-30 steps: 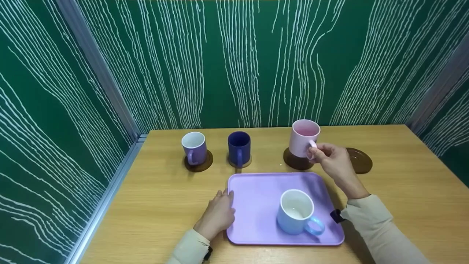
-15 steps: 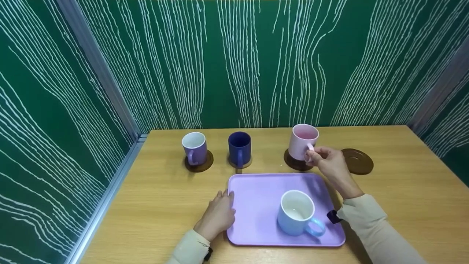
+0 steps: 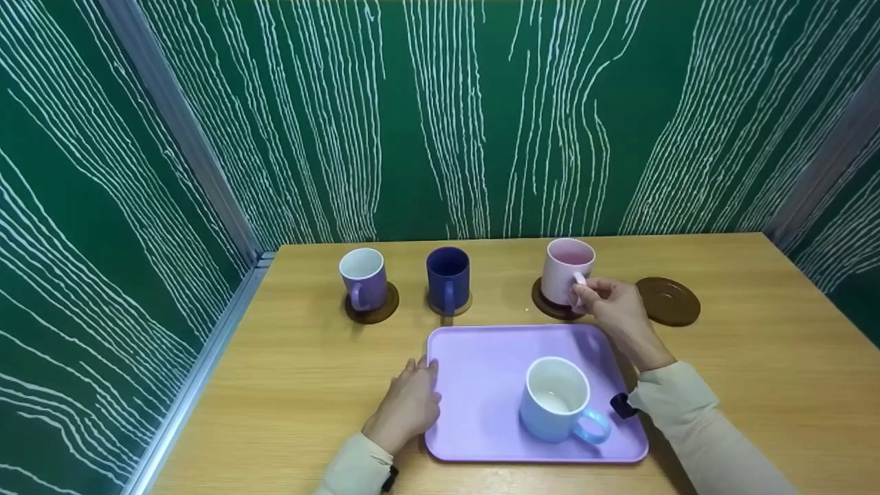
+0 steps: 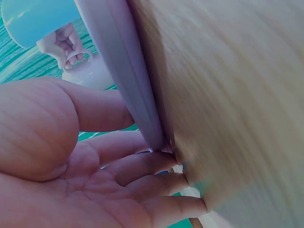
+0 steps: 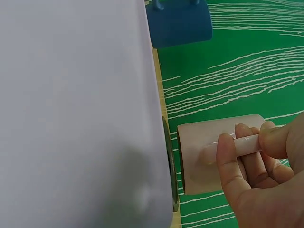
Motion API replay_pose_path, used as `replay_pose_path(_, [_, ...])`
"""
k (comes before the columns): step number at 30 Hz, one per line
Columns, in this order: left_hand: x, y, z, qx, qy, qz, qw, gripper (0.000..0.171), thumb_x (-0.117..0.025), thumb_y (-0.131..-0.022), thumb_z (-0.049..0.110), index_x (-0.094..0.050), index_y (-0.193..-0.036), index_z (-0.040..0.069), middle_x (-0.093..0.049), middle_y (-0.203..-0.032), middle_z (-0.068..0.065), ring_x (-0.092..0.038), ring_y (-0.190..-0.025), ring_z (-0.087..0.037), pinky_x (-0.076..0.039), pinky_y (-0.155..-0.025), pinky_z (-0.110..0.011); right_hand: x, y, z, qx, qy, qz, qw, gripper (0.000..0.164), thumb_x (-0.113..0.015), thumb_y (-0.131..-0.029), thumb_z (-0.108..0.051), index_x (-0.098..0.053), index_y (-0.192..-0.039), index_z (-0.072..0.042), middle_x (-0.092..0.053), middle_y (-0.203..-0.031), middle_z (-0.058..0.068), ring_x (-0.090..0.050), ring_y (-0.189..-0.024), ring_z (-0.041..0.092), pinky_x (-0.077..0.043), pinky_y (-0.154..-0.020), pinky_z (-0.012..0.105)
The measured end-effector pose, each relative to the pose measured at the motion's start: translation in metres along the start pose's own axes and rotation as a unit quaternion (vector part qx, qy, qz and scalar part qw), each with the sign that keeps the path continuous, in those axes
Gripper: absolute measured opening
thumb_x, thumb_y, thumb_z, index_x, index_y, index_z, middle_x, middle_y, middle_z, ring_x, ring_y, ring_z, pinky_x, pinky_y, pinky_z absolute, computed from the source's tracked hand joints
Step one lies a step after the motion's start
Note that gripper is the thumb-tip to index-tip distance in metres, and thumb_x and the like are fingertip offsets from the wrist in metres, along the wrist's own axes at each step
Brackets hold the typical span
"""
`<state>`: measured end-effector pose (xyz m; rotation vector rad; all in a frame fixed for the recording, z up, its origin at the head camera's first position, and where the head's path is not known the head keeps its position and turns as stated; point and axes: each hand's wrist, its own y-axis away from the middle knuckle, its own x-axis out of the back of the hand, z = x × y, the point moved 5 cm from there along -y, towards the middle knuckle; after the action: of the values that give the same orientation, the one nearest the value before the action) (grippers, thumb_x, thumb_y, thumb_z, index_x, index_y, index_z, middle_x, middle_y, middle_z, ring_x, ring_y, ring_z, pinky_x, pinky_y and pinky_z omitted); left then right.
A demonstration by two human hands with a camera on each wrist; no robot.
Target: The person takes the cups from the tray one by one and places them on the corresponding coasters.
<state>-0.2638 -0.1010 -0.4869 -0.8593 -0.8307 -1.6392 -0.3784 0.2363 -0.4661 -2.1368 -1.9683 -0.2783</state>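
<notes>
My right hand (image 3: 619, 316) pinches the handle of a pink mug (image 3: 560, 275) between thumb and fingers. The mug is upright, close over a dark brown coaster (image 3: 550, 309); the right wrist view shows a thin gap between mug base (image 5: 194, 175) and coaster (image 5: 169, 166). Beside the left edge of a lilac tray (image 3: 481, 385), my left hand (image 3: 407, 404) touches the rim, its fingers fairly straight. In the left wrist view, thumb and index finger meet the tray's side (image 4: 123, 61) while the other fingertips (image 4: 194, 205) reach the tabletop. A light blue mug (image 3: 553, 405) stands on the tray.
A purple mug (image 3: 368, 285) with a white inside stands on a brown coaster (image 3: 375, 315) at the back left. Right of it, a dark blue mug (image 3: 448, 278) sits on a lighter coaster. Another brown coaster (image 3: 668, 301) lies bare behind my right hand. Green walls enclose the table.
My right hand has lowered the pink mug toward the brown coaster, shifting slightly left. The left hand, tray and light blue mug have stayed put.
</notes>
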Motion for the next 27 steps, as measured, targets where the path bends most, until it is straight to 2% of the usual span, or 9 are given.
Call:
replay_pose_path(7, [-0.002, 0.001, 0.0, 0.001, 0.008, -0.003, 1.0, 0.054, -0.064, -0.097, 0.004, -0.049, -0.148, -0.009, -0.041, -0.157, -0.031, -0.033, -0.148, -0.051, -0.028, -0.117, -0.07, -0.002, -0.001, 0.006, -0.004, -0.008, 0.002, 1.0, 0.035, -0.067, -0.102, -0.02, -0.069, -0.118, 0.012, -0.071, -0.099, 0.012, -0.067, -0.088, 0.01, -0.061, -0.081, 0.025])
replay_pose_path(16, [-0.001, 0.002, -0.002, 0.011, 0.006, -0.006, 0.9999, 0.055, -0.063, -0.099, 0.007, -0.047, -0.15, -0.007, -0.038, -0.159, -0.031, -0.03, -0.15, -0.049, -0.027, -0.119, -0.067, -0.006, -0.002, 0.008, -0.024, 0.0, -0.005, 1.0, 0.032, -0.066, -0.103, -0.021, -0.069, -0.118, 0.007, -0.067, -0.107, 0.016, -0.068, -0.094, 0.018, -0.061, -0.085, 0.029])
replay_pose_path(27, [0.0, 0.001, -0.002, -0.005, 0.004, 0.002, 1.0, 0.055, -0.065, -0.097, 0.005, -0.049, -0.148, -0.009, -0.04, -0.156, -0.033, -0.033, -0.148, -0.052, -0.028, -0.116, -0.071, -0.008, 0.0, 0.012, -0.021, -0.004, -0.006, 1.0, 0.031, -0.068, -0.102, -0.018, -0.069, -0.117, 0.009, -0.067, -0.106, 0.016, -0.069, -0.092, 0.015, -0.061, -0.085, 0.028])
